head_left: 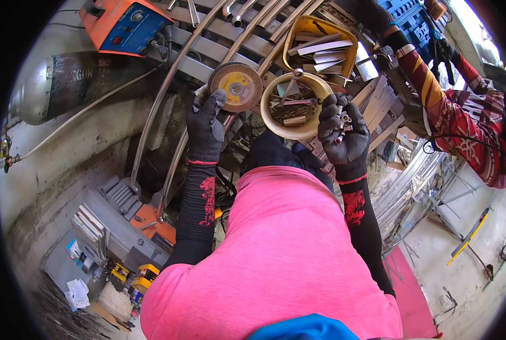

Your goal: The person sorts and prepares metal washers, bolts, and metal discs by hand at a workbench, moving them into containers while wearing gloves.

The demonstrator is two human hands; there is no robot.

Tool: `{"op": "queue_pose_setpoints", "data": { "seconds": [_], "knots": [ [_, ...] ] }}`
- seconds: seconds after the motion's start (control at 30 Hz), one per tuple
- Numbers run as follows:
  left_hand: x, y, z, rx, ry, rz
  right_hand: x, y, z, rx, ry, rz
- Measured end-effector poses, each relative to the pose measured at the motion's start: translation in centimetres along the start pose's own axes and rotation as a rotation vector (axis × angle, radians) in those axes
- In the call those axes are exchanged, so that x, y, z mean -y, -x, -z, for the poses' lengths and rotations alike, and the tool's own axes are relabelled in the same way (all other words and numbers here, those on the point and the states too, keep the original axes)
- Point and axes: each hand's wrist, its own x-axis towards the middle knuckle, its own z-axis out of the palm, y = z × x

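Note:
My left hand (205, 133), in a dark glove, pinches the lower left edge of a cutting disc (222, 93). The disc is brown with a yellow label and a hole in its centre, and its flat side faces up. Several small shiny metal pieces (344, 126) sit in my right hand (342, 136), whose gloved fingers are curled round them; their exact kind is too small to tell. Between my hands stands a cream bucket (269, 122) holding a wrench (290, 89) and many thin rods or offcuts. My right hand is beside its right rim.
Long metal tubes (176, 68) cross the bench at left. A yellow container (352, 54) of metal strips stands beyond the bucket. An orange welding machine (122, 25) and a gas cylinder (66, 85) are at upper left. Another person's sleeve (428, 85) reaches toward a blue tool case (411, 22).

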Motion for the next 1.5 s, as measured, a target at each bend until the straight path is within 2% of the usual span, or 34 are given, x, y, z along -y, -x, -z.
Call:
{"op": "queue_pose_setpoints", "data": {
  "seconds": [0.07,0.2,0.4,0.47,0.5,0.53,0.67,0.73,0.8,0.97,1.07,1.1,1.17,1.2,1.27,1.33,1.37,1.5],
  "knots": [
    [0.2,-0.1,0.5,-0.005,-0.045,-0.01,-0.1,-0.4,0.1,0.034,0.024,-0.009],
    [0.3,0.0,0.1,0.019,-0.109,-0.054,-1.1,-0.9,-0.3,-0.038,0.142,0.12],
    [0.5,-0.2,0.5,0.042,-0.04,-0.004,-1.4,-1.7,-0.7,-0.041,0.241,0.094],
    [0.4,-0.2,0.8,0.036,-0.034,-0.009,0.2,-2.3,1.4,0.066,0.108,-0.058],
    [0.6,0.0,0.9,0.051,-0.105,-0.065,-0.4,-1.8,-0.4,-0.127,0.177,0.027],
    [0.4,-0.1,0.9,0.041,-0.108,-0.058,0.1,-2.0,-0.6,0.009,0.21,-0.029],
    [-0.2,0.0,0.4,0.041,-0.095,-0.066,2.5,-2.3,-2.4,0.086,0.446,0.016],
    [-0.6,0.3,0.1,0.058,-0.136,-0.092,2.7,-2.2,-4.1,0.053,0.483,0.013],
    [-0.4,0.3,0.2,0.077,-0.174,-0.119,3.0,-2.2,-5.0,-0.016,0.644,0.024],
    [0.0,0.1,0.5,-0.039,0.001,0.029,2.5,-2.3,-6.1,-0.087,0.729,0.041],
    [0.2,0.1,1.0,-0.028,-0.02,0.008,1.9,-2.2,-6.6,-0.157,0.838,0.104],
    [0.2,0.3,1.1,-0.031,-0.02,0.005,1.5,-2.1,-6.7,-0.197,1.208,0.227],
    [0.2,0.6,1.3,0.012,-0.098,-0.081,1.5,-2.1,-6.8,-0.228,1.575,0.353],
    [0.3,0.6,1.5,0.025,-0.124,-0.11,1.9,-1.9,-6.8,-0.195,1.285,0.242],
    [0.6,0.6,1.9,0.017,-0.098,-0.084,2.0,-1.9,-6.5,-0.161,0.994,0.133],
    [0.0,0.6,1.3,-0.021,-0.036,-0.017,1.4,-2.2,-6.2,0.178,2.32,0.752],
    [-0.3,0.6,0.9,-0.054,0.019,0.041,1.2,-2.3,-6.2,0.18,2.319,0.753],
    [-0.5,0.6,0.6,-0.035,0.03,0.025,0.8,-2.9,-6.1,0.193,2.217,0.629]
  ]
}}
